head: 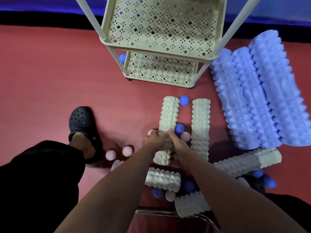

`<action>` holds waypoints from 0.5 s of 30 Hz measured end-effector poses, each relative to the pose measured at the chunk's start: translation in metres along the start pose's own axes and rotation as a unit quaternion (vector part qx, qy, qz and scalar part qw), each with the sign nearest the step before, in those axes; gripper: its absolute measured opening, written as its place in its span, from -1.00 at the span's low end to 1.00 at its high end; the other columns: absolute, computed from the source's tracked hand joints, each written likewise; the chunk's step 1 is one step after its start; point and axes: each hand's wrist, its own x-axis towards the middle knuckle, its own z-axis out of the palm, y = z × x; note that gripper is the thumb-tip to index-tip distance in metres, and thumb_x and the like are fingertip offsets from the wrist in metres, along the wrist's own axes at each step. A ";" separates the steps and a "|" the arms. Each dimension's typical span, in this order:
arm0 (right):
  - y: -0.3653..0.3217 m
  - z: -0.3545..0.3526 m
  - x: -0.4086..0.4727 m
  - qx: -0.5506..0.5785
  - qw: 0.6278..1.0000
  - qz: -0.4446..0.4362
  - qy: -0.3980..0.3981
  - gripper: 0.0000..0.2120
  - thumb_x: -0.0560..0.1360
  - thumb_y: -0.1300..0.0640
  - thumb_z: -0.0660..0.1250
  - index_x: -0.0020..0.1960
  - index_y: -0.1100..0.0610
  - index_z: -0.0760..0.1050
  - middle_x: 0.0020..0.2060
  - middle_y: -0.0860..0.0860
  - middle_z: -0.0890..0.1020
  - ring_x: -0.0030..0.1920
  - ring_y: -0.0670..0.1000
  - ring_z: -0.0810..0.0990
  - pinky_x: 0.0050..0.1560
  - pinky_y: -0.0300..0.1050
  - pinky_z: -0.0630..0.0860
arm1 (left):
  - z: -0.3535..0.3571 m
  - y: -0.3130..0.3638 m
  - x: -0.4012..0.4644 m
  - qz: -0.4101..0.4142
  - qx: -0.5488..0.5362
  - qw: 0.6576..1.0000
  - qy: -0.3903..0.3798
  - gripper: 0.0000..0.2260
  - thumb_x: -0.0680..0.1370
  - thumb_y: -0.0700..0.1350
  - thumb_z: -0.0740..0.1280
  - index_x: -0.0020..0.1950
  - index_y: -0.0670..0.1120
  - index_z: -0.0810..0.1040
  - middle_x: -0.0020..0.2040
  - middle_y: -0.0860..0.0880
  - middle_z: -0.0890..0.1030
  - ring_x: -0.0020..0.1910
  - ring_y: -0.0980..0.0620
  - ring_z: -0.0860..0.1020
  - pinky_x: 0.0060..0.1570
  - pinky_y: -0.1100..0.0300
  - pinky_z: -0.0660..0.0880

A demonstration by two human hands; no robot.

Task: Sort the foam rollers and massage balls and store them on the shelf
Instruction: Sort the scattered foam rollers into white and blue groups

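Both hands grip one white ridged foam roller (169,113) lying lengthwise on the red floor. My left hand (155,138) holds its left side and my right hand (176,142) its right side, near the roller's lower half. A second white roller (201,121) lies parallel to the right. Three lilac rollers (255,98) lie side by side at the right. More white rollers (164,179) (249,163) (190,206) lie near me. Spiky blue balls (184,100) (179,128) and pink balls (127,150) (110,155) are scattered around. The cream perforated shelf (107,42) stands ahead with bare tiers.
A leg in black trousers with a black clog (80,121) stands at the left. A blue ball (122,58) sits behind the shelf's left post. A chrome chair frame (168,213) is at the bottom. A dark wall band runs along the far floor edge.
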 end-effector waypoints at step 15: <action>0.019 -0.012 0.013 0.099 0.995 0.015 0.029 -0.34 0.69 -0.22 -0.07 0.03 0.22 0.65 -0.05 0.23 0.69 -0.17 0.04 0.66 -0.29 -0.27 0.60 | 0.012 -0.014 -0.001 -0.024 -0.045 0.997 -0.062 -0.56 0.41 0.30 0.48 0.01 -0.03 0.59 -0.04 0.00 0.68 -0.07 0.11 0.64 -0.10 0.21 0.57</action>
